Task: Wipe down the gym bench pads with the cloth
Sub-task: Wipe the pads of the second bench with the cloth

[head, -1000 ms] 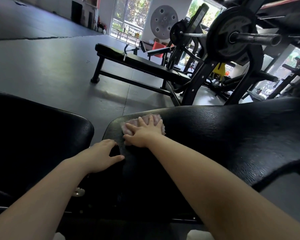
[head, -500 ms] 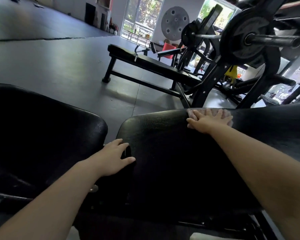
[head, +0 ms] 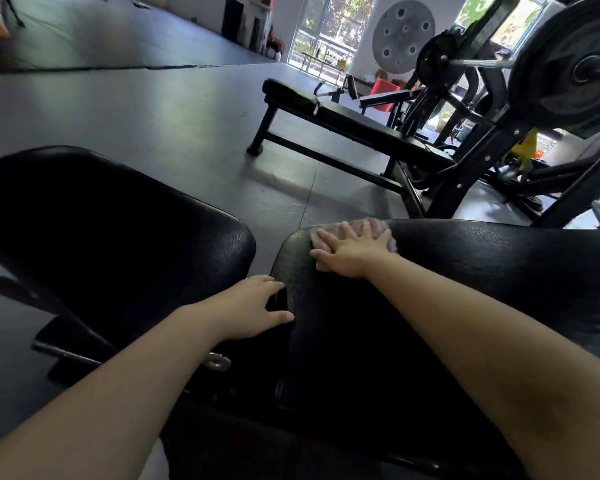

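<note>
Right now the wiping step is in hand: the right hand, fingers spread flat, presses the pink cloth onto the long pad at its far left corner. The left hand braces that pad's left edge, fingers loosely curled, holding nothing. Next, I judge, comes a pressed sweep rightward along the bench; the second pad probably still waits.

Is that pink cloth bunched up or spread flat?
Spread flat: the cloth lies under the open right hand, showing past the fingers.
</note>
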### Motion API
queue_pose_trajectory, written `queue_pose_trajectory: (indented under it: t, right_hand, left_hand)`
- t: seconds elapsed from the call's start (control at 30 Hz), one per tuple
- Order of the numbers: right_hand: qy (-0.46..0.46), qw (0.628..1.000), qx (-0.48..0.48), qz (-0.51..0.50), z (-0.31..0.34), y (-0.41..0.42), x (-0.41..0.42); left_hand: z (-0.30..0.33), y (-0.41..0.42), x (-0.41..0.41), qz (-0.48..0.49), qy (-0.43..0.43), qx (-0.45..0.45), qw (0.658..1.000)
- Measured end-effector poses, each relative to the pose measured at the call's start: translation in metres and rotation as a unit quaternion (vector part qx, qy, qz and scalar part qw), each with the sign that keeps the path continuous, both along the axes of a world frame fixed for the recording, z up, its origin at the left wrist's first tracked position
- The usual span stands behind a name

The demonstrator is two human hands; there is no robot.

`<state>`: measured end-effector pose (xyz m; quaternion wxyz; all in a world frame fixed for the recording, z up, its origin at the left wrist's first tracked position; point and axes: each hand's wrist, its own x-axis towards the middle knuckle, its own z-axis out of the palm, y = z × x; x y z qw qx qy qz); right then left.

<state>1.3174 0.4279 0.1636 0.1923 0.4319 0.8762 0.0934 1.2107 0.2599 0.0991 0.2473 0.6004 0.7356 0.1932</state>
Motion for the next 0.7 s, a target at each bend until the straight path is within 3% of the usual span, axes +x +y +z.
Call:
queue_pose_trajectory:
  t: [0.17,0.3,0.7]
  right_hand:
    - [-0.042,0.986,-0.06,0.15,-0.007,-0.045,0.009]
    - [-0.068,0.972,-0.056,0.218,-0.002,-0.063,0.031]
    - [-0.028,0.996,-0.006,0.09,-0.013,0.027,-0.038]
  left_hand:
    - [0.008,-0.01,0.0,0.0,-0.011,-0.033,0.999]
    - [0.009,-0.018,-0.004,-0.009,-0.03,-0.054,0.998]
    - [0.01,-0.022,-0.004,-0.026,-0.025,-0.067,0.997]
